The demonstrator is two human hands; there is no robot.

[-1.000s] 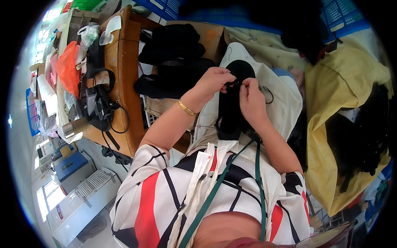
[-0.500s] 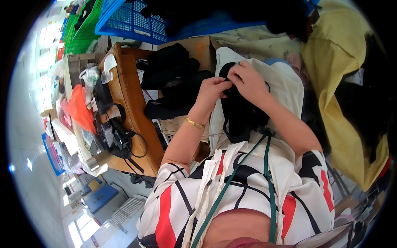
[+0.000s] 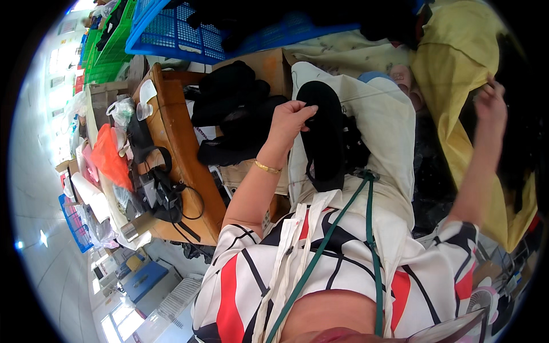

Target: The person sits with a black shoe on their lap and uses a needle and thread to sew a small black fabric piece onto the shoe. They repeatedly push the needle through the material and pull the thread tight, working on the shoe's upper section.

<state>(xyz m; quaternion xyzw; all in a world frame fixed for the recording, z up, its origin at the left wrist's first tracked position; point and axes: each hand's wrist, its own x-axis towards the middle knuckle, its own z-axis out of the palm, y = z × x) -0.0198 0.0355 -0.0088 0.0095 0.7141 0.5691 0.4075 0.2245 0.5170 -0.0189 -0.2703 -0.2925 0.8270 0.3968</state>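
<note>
A long black sole-shaped cloth piece (image 3: 323,134), like part of a cloth shoe, lies across my lap on the off-white apron (image 3: 386,123). My left hand (image 3: 290,119), with a gold bracelet at the wrist, pinches its left edge near the upper end. Out to the far right, my right hand (image 3: 490,106) is raised beside the yellow cloth, fingers drawn together. What they hold is too small to make out. A faint thin line, perhaps thread, runs from the black piece toward that hand. More dark dotted fabric (image 3: 357,146) shows beside the piece.
Black cloth pieces (image 3: 229,94) are heaped left of my lap by a cardboard box (image 3: 269,70). A wooden table (image 3: 180,154) stands further left, with a black bag (image 3: 163,191). Blue baskets (image 3: 177,31) holding black goods stand ahead. Yellow cloth (image 3: 452,63) hangs at right.
My right hand has left the black piece and swung far out to the right. The piece now shows its full long shape. My left hand stays at its edge.
</note>
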